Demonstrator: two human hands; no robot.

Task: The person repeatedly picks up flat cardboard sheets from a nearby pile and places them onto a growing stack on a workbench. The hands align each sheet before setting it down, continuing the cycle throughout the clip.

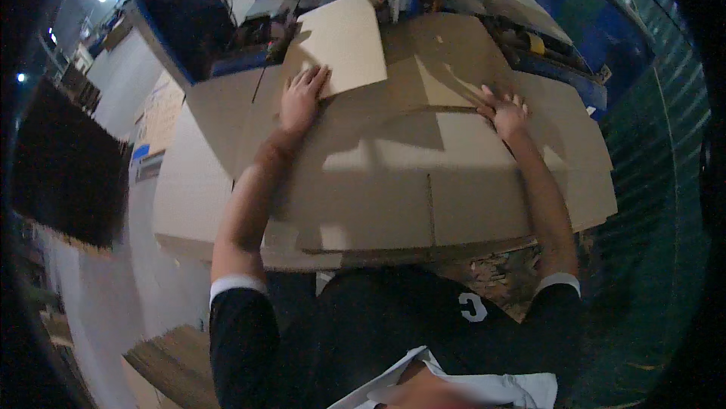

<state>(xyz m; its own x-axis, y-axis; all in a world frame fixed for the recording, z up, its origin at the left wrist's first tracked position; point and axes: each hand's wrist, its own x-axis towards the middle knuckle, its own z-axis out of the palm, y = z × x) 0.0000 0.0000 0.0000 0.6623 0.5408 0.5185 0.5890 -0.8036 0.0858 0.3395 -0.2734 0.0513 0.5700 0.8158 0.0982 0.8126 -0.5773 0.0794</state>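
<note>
A large creased cardboard sheet (367, 208) lies flat in front of me, on top of other cardboard. At its far side a brightly lit cardboard flap (344, 42) tilts upward. My left hand (304, 95) is at the lower left edge of that flap, its bent fingers closed on the board; the thumb's grip is partly hidden. To the right, my right hand (505, 111) rests at the edge of another far flap (454, 68), with its fingers spread. Both forearms reach across the sheet.
Beyond the cardboard stands a machine with a blue frame (185, 23) and dark rollers. A dark stack of cardboard (72, 159) is at the left, another stack (174, 367) at the lower left. Green corrugated sheeting (665, 205) runs along the right. Scraps (495, 273) lie below the near edge.
</note>
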